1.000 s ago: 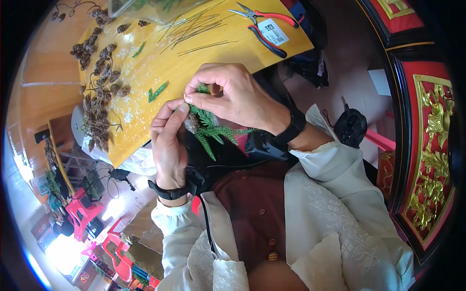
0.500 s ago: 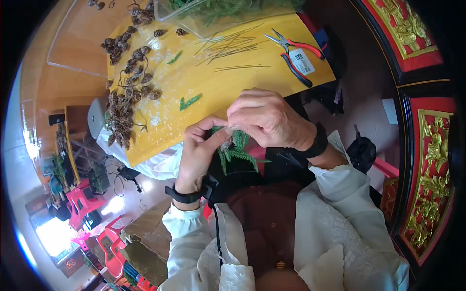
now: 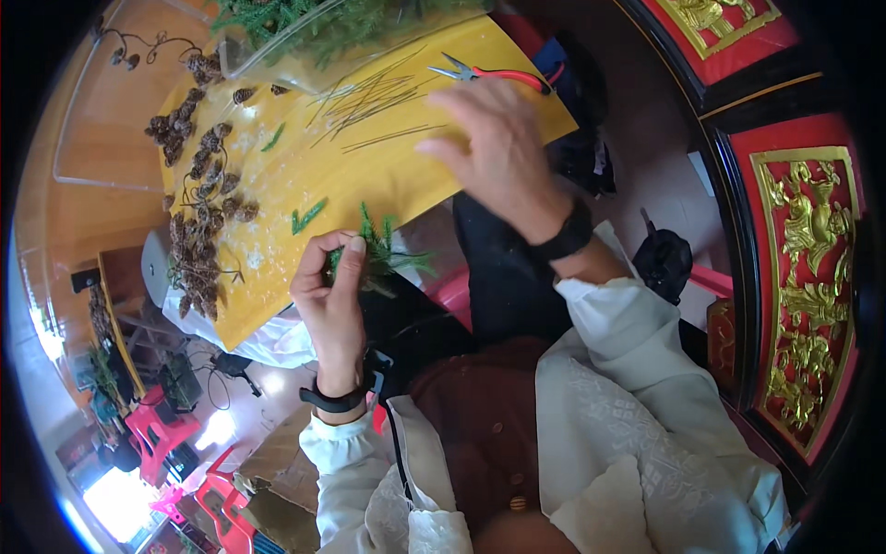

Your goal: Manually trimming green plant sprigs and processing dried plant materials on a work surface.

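Brown pine cones (image 3: pixel 198 245) lay along the left of your yellow tabletop (image 3: pixel 406 180). Your left hand (image 3: pixel 330 291) pinched the green sprig (image 3: pixel 380 254), which fanned out rightward from your thumb. Well apart from it, your blurred right hand (image 3: pixel 498 138) hung loosely open, apparently empty, near the pliers (image 3: pixel 469 74).

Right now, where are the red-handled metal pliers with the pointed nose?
In the head view, the pliers lie at the upper right of the yellow tabletop, right of the thin brown wires, partly hidden by the blurred right hand.
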`<action>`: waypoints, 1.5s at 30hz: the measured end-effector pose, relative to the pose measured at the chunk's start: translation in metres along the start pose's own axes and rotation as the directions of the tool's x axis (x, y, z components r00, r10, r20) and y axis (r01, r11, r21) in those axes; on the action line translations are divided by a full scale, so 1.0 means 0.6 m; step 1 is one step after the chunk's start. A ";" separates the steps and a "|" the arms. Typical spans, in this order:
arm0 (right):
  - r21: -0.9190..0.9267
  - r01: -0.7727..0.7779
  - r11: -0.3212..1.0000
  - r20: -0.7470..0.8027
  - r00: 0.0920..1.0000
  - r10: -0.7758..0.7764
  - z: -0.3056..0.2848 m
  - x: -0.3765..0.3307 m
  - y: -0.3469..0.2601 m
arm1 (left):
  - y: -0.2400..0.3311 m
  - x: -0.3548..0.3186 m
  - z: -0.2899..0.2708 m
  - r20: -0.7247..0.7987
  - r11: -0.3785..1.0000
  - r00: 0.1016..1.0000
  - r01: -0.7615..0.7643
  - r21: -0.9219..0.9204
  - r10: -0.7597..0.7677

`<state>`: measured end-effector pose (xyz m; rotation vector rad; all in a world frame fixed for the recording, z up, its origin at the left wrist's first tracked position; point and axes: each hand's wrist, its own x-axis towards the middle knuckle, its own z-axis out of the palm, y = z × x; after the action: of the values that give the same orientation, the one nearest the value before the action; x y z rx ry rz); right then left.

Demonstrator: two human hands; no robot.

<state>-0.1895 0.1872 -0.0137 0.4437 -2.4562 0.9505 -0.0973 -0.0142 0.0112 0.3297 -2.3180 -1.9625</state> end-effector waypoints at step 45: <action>0.623 -0.540 0.566 0.507 0.830 0.233 0.021 -0.045 -0.099 | -0.017 -0.006 0.015 -0.178 0.979 0.967 -0.197 -0.059 0.184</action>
<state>-0.1440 0.1402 -0.0039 0.3385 -2.4068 2.3215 -0.0945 -0.0064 0.0001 0.2479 -2.0790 -1.8475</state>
